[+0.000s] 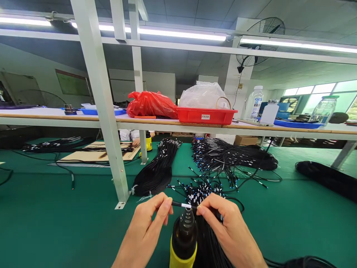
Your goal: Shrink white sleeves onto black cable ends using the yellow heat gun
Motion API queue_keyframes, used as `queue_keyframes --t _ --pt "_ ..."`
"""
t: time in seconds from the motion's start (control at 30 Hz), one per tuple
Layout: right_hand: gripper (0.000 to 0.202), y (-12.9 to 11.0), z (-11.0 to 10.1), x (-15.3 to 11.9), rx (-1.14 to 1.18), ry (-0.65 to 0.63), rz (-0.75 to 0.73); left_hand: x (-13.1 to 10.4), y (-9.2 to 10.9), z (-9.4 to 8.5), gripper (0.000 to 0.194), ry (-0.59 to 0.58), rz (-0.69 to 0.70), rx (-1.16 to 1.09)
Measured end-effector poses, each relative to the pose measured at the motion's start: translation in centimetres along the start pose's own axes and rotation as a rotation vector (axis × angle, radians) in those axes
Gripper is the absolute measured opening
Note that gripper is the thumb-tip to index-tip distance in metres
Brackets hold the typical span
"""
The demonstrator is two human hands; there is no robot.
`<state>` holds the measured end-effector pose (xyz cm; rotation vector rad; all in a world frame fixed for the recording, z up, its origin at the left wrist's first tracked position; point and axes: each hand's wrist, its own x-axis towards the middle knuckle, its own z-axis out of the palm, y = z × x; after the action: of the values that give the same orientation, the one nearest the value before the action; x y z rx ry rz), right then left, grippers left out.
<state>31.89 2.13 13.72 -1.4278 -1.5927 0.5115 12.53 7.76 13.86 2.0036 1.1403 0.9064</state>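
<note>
Head view: shrinking the white sleeve on one black cable (182, 204), held level just above the nozzle of the yellow-bodied heat gun (184, 234), with the loose bundle of cables (203, 190) just behind the gun on the green mat (55, 223). Probably calling next for a slow turn of the cable over the nozzle, fingers kept clear of the hot tip. Left hand (146, 227) pinching the cable's tip between thumb and pressed-together fingertips; right hand (225, 227) pinching it likewise on the gun's other side, remaining fingers curled.

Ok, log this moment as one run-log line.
left hand: pinches cable end | right hand: pinches same cable | heat gun: nozzle just below cable | green mat
</note>
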Motion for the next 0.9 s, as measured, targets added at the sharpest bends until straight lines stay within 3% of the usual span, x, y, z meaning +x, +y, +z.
queue_keyframes --t 0.27,0.53,0.67,0.77,0.9 --pt "0.022 0.1 0.3 0.2 0.036 0.042 0.005 -0.2 0.6 -0.1 0.027 -0.062 -0.006 -0.018" --pt "0.043 0.4 0.7 -0.2 -0.05 -0.008 -0.001 -0.2 0.3 0.0 0.055 0.049 0.055 0.066" --pt "0.04 0.3 0.8 -0.4 -0.023 -0.011 -0.025 -0.1 0.8 0.0 0.047 0.041 0.08 0.074" --pt "0.036 0.6 0.3 0.1 0.039 0.085 -0.008 -0.1 1.0 -0.1 0.029 0.036 0.115 0.068" --pt "0.042 3.3 -0.9 1.6 0.027 0.316 0.023 -0.1 -1.1 -0.8 0.034 0.133 0.099 0.132"
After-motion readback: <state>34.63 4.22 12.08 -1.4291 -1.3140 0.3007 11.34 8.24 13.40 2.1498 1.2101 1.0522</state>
